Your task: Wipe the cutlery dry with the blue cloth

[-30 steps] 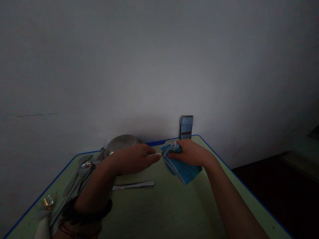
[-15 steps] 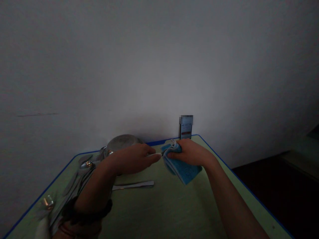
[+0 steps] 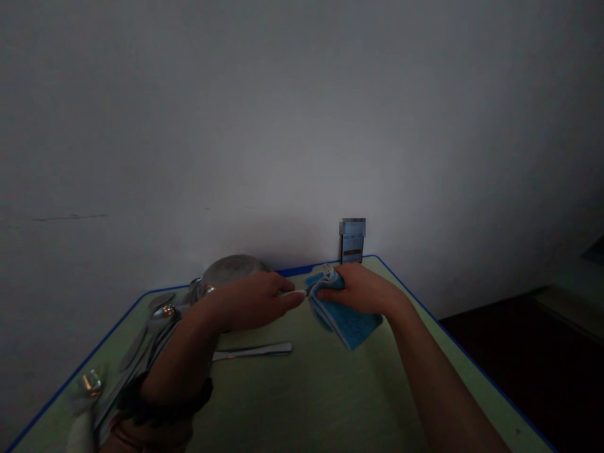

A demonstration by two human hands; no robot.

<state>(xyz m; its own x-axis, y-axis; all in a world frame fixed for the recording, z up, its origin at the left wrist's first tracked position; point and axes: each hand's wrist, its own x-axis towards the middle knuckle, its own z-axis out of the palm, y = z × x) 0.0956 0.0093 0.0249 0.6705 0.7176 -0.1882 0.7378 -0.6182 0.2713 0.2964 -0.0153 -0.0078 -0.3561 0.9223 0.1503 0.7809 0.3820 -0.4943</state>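
My left hand [image 3: 252,301] is closed around the handle of a thin metal utensil [image 3: 296,292] whose far end disappears into a blue cloth [image 3: 350,323]. My right hand [image 3: 361,288] grips that cloth, bunched around the utensil's hidden end. Both hands meet above the far middle of a green table [image 3: 306,390] with a blue rim. Which kind of utensil it is cannot be made out.
An upturned metal bowl [image 3: 229,270] sits behind my left hand. Several spoons [image 3: 155,321] lie at the left, and one utensil [image 3: 252,351] lies flat mid-table. A small dark phone-like thing [image 3: 352,244] leans on the grey wall.
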